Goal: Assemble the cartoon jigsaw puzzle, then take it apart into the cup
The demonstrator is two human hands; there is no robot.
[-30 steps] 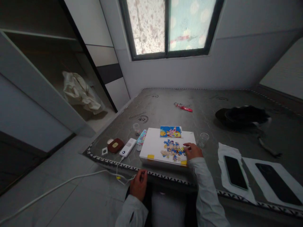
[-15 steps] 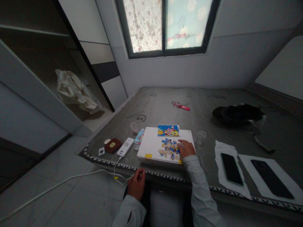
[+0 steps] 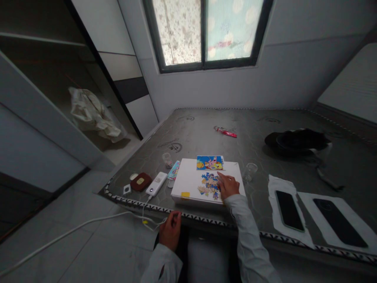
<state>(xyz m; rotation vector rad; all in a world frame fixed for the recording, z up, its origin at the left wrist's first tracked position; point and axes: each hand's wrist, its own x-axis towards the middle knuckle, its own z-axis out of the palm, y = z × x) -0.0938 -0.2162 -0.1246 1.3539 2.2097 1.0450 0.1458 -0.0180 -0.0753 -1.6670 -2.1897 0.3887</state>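
Observation:
Jigsaw puzzle pieces (image 3: 208, 184), blue and tan, lie in a loose heap on a white box (image 3: 184, 177). My right hand (image 3: 228, 185) is over the heap's right side, index finger stretched out and the other fingers bent; I see no piece lifted in it. Behind the pieces, a colourful cartoon picture card (image 3: 209, 162) lies flat on the box. My left hand (image 3: 171, 228) is by the near edge in front of the box, fingers curled together; whatever is inside them, if anything, is hidden. A white cable (image 3: 153, 224) passes just left of it.
Left of the box are a white power bank (image 3: 156, 184), a brown pouch (image 3: 141, 181) and a clear cup (image 3: 167, 160). Another clear cup (image 3: 250, 172) is to the right, beyond it two phones (image 3: 289, 210) on white sheets. A dark bag (image 3: 297, 142) lies farther back.
My right hand has shifted slightly left over the pieces, and its index finger now points out toward the card. My left hand stays where it was.

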